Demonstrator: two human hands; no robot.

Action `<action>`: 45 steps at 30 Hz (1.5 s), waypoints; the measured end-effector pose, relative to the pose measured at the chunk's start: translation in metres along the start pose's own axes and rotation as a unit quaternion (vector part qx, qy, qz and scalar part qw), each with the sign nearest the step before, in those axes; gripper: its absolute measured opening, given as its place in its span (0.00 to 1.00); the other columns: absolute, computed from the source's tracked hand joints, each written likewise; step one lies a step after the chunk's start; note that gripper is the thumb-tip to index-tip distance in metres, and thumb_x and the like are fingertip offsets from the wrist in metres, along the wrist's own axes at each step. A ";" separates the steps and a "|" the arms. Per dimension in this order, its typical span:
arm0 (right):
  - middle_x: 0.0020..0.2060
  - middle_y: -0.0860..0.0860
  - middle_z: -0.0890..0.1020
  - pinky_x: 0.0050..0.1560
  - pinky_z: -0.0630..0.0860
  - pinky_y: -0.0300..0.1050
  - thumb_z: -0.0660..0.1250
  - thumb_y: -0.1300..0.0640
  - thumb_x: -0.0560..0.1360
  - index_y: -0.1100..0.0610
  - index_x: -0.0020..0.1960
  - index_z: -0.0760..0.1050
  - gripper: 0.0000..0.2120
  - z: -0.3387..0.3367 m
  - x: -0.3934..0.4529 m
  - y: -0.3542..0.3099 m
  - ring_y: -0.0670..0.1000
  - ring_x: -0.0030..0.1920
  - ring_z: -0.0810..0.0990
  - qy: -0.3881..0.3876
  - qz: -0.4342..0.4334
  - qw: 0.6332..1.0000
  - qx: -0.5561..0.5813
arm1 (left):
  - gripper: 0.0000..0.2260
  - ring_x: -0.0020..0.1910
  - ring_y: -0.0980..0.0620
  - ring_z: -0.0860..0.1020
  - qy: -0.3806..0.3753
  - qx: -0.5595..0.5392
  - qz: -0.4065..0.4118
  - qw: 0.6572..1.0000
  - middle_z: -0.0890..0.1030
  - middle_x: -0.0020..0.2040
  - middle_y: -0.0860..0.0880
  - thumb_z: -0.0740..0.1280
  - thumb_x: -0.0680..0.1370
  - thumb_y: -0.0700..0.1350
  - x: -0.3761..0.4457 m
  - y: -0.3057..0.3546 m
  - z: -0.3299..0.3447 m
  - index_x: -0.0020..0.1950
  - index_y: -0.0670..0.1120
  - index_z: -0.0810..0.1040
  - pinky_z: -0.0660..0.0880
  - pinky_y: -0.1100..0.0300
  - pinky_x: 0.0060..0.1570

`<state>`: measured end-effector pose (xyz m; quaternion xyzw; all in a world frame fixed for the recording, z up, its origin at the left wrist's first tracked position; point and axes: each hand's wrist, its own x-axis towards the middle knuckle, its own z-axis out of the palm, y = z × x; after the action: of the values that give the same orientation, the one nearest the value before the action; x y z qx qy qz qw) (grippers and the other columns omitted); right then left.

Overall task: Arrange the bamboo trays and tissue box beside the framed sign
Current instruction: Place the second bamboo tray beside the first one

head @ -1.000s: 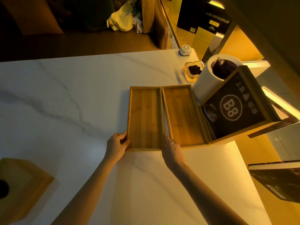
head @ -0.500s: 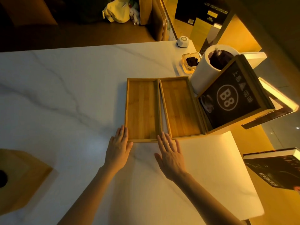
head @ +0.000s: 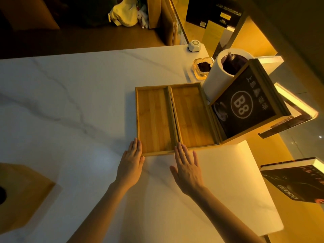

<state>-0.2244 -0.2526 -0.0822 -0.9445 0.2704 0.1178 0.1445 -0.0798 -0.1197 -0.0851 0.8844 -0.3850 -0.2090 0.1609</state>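
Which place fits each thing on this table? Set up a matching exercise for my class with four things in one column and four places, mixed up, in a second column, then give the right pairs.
Things
1. tissue box
2. framed sign
3. ashtray
4. left hand

Places
A. at the near corner of the left tray
B. far left, at the picture's edge, apart from the trays
C. leaning just right of the right tray
D. behind the trays, beside the white cylinder

Pairs: 1-B, 2-C, 3-D, 4-A
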 end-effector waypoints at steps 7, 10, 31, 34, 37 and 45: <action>0.70 0.52 0.38 0.68 0.33 0.54 0.48 0.44 0.76 0.56 0.73 0.43 0.31 0.004 -0.001 0.005 0.57 0.72 0.36 0.011 -0.005 1.000 -0.006 | 0.25 0.73 0.40 0.58 -0.002 -0.011 -0.003 1.000 0.53 0.75 0.40 0.55 0.79 0.45 -0.003 0.007 -0.001 0.72 0.41 0.49 0.63 0.47 0.69; 0.70 0.52 0.39 0.68 0.34 0.54 0.48 0.44 0.76 0.56 0.73 0.44 0.30 0.002 -0.003 0.006 0.57 0.72 0.37 0.015 0.001 1.000 -0.001 | 0.25 0.72 0.40 0.59 -0.008 -0.011 -0.004 1.000 0.53 0.75 0.40 0.55 0.79 0.46 -0.004 0.010 -0.001 0.72 0.41 0.49 0.64 0.47 0.68; 0.70 0.52 0.36 0.69 0.34 0.49 0.51 0.49 0.79 0.55 0.73 0.40 0.29 -0.007 -0.005 0.012 0.56 0.72 0.35 -0.002 -0.027 0.999 0.031 | 0.26 0.69 0.39 0.64 -0.030 -0.005 -0.024 0.999 0.50 0.76 0.42 0.54 0.79 0.48 -0.005 0.013 0.000 0.73 0.43 0.47 0.66 0.44 0.67; 0.72 0.52 0.39 0.69 0.34 0.49 0.52 0.49 0.79 0.55 0.73 0.41 0.29 -0.007 -0.005 0.010 0.56 0.72 0.35 0.003 -0.022 0.999 0.032 | 0.26 0.69 0.39 0.65 -0.029 -0.001 -0.018 0.999 0.50 0.76 0.41 0.54 0.79 0.48 -0.004 0.012 0.000 0.73 0.43 0.47 0.66 0.44 0.67; 0.74 0.54 0.42 0.70 0.35 0.49 0.51 0.49 0.79 0.55 0.73 0.41 0.29 -0.008 -0.006 0.009 0.55 0.72 0.36 0.004 -0.021 0.999 0.031 | 0.26 0.68 0.38 0.65 -0.029 0.000 -0.010 1.000 0.51 0.76 0.40 0.55 0.79 0.47 -0.005 0.011 -0.002 0.72 0.42 0.48 0.67 0.45 0.66; 0.71 0.58 0.66 0.68 0.65 0.50 0.55 0.58 0.79 0.59 0.68 0.65 0.18 -0.041 0.005 0.004 0.57 0.70 0.66 0.030 -0.025 0.997 0.071 | 0.23 0.71 0.43 0.63 -0.070 -0.056 -0.028 0.996 0.59 0.74 0.42 0.55 0.79 0.47 -0.004 0.009 -0.022 0.72 0.44 0.53 0.64 0.50 0.69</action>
<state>-0.2166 -0.2720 -0.0459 -0.9414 0.2583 0.0663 0.2064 -0.0768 -0.1194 -0.0610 0.8674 -0.3584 -0.2963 0.1772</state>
